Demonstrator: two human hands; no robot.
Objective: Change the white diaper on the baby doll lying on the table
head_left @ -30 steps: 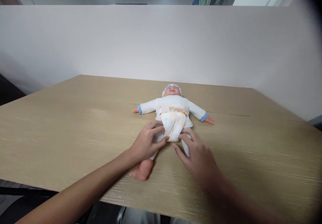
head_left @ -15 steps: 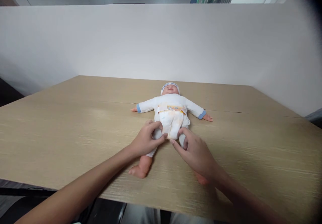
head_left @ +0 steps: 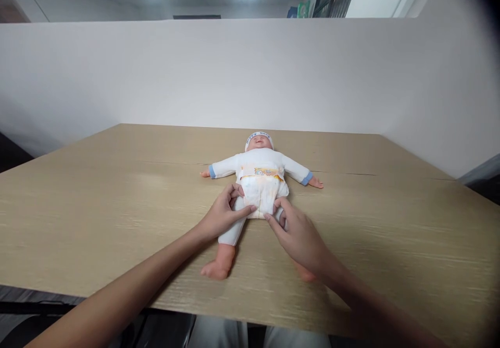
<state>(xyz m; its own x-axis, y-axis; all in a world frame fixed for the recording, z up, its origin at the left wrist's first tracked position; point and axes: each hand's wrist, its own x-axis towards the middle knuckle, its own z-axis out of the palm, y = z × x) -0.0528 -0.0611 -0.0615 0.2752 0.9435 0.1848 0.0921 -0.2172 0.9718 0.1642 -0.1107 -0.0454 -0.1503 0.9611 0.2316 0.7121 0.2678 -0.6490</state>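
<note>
A baby doll (head_left: pixel 261 155) in a white suit with blue cuffs and a lettered headband lies on its back, arms spread, feet towards me. Over its belly and between its legs lies a white diaper (head_left: pixel 260 194) with an orange printed band at its top. My left hand (head_left: pixel 223 211) grips the diaper's left edge, thumb on the lower front and fingers curled at the side. At the lower right edge, my right hand (head_left: pixel 299 229) holds the diaper between thumb and bent fingers. My right hand and forearm hide most of the doll's leg on that side.
The doll rests on a wooden table (head_left: pixel 117 202) with a seam running across it. A white partition (head_left: pixel 242 72) rises behind the table's far edge. My legs (head_left: pixel 221 332) are below the near edge.
The view has tilted up slightly, showing more ceiling lights. My left fingers have shifted a little outwards along the diaper's side, and its front looks flatter and wider. Both hands stay at its edges.
</note>
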